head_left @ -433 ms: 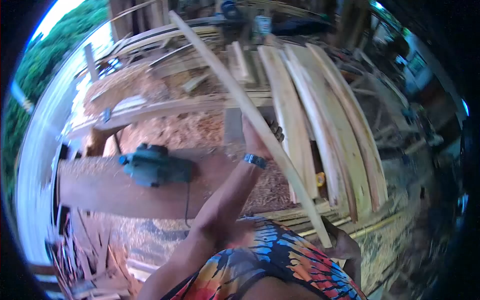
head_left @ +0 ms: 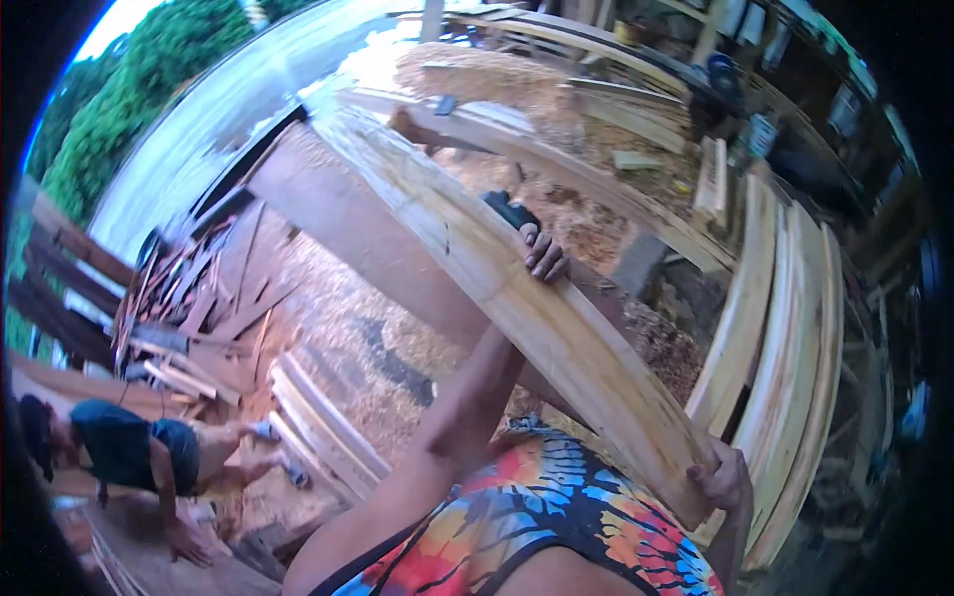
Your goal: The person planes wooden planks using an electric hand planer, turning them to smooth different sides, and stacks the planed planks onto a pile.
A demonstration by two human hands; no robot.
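Across a sawdust-strewn, open-sided work area, a broad brown flat plank [head_left: 373,243] lies beneath the timber I hold. Beyond it is a pale, tan heap of sawdust [head_left: 497,84], and out past the open side are a bright whitish expanse [head_left: 229,124] and green foliage [head_left: 124,124]. A dark green tool [head_left: 512,209], mostly hidden, sits just beside my left hand [head_left: 547,256].

I count one long, pale yellow wooden board [head_left: 497,278] in my two hands. At least three long, curved, cream-coloured boards [head_left: 780,348] lie side by side to my right, and at least two curved pale strips [head_left: 323,427] lie low on the left. One other person [head_left: 144,452], in dark clothes, bends at the far left, a hand on a wide brown panel [head_left: 174,556].

My board is held up in front of me, its broad face turned towards me. Its long axis slants from the near right, beside my multicoloured patterned top [head_left: 566,497], to the far left, where the other end points towards the whitish expanse. My left fingers curl over its far edge around mid-length; I cannot tell where that thumb is. My right hand [head_left: 720,477] grasps it close to the near end.
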